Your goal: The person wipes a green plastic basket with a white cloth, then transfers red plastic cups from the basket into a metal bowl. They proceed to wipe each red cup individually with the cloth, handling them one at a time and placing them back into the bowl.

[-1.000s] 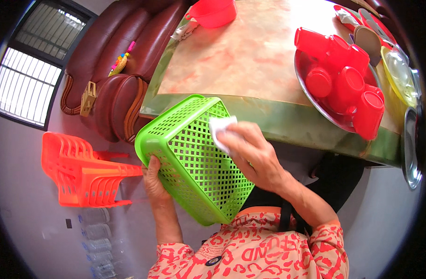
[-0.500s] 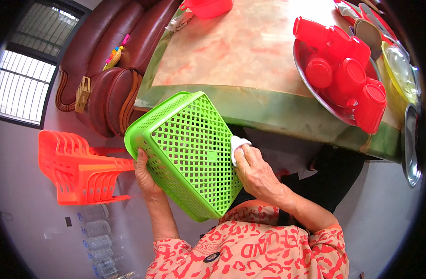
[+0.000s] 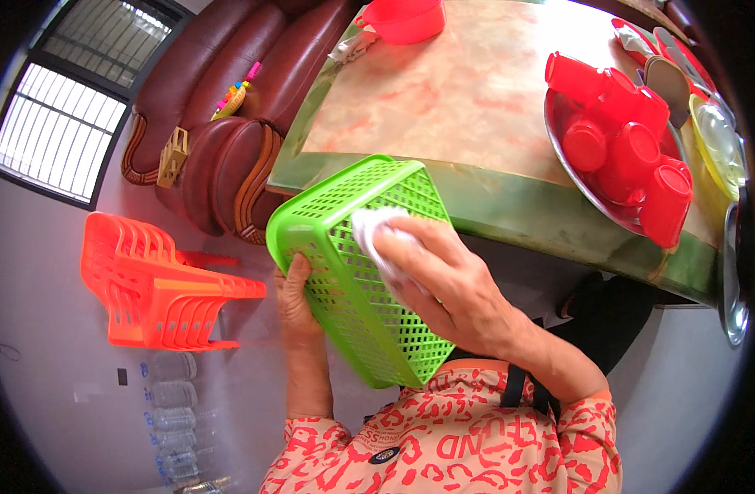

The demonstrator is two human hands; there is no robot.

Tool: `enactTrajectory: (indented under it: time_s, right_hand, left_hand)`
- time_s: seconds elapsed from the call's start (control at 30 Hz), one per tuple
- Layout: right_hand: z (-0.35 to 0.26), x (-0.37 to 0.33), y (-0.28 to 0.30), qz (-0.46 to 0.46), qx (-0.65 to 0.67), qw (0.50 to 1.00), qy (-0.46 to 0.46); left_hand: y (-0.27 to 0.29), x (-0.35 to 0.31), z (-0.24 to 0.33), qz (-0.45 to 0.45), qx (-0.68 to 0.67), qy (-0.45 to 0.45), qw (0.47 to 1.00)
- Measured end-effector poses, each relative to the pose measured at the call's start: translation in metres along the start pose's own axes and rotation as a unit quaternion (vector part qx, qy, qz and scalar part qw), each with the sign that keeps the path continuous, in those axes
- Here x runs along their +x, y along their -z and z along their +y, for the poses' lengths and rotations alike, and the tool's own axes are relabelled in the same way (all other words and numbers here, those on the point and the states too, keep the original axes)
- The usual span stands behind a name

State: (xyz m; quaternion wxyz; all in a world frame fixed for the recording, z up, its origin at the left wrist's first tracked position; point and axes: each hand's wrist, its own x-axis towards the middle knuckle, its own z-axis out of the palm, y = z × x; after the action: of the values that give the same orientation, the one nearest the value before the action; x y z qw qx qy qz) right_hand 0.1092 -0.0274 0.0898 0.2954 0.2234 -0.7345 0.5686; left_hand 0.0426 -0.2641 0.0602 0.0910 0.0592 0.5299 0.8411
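A bright green plastic basket (image 3: 344, 313) with a lattice of square holes is held tilted in front of me, its bottom turned up. My left hand (image 3: 298, 296) grips its left side, the thumb on the outer wall and the other fingers hidden. Over the basket's bottom, my right hand (image 3: 443, 276) presses a bunched white cloth (image 3: 376, 229) against the lattice. The fingers are closed round the cloth, and the hand covers part of the bottom.
Ahead stands a green-edged table (image 3: 443, 107) with a red basin (image 3: 406, 20). At its right, red mugs (image 3: 628, 152) fill a metal bowl (image 3: 556, 152), beside a yellow basin (image 3: 707, 152). Stacked orange chairs (image 3: 155, 288), water bottles (image 3: 175, 393) and a brown leather sofa (image 3: 221, 70) are at left.
My right hand has moved the cloth from the basket's right edge leftward onto its bottom. The basket has turned slightly and shifted right in view, along with the surroundings.
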Motion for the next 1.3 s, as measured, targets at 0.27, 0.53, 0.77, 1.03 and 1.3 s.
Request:
enactTrajectory:
  time_s: [0.27, 0.53, 0.77, 1.03, 1.3]
  right_hand:
    - [-0.003, -0.030, -0.022, -0.055, -0.143, 0.988, 0.028]
    - [-0.007, -0.088, 0.008, -0.101, -0.098, 0.988, -0.057]
    - [-0.017, -0.056, 0.015, 0.006, -0.287, 0.956, -0.060]
    - [0.009, -0.030, 0.028, -0.002, -0.402, 0.901, -0.165]
    - [0.092, -0.018, 0.069, 0.060, -0.249, 0.908, -0.332]
  left_hand:
    - [-0.028, 0.000, 0.000, 0.034, -0.039, -0.056, 0.997]
    - [-0.050, -0.003, 0.045, 0.134, -0.077, -0.059, 0.986]
    - [-0.126, 0.040, 0.032, 0.076, 0.097, -0.181, 0.976]
    - [-0.209, 0.115, -0.026, -0.061, 0.158, -0.137, 0.976]
    - [-0.163, 0.119, -0.027, -0.026, 0.489, -0.315, 0.813]
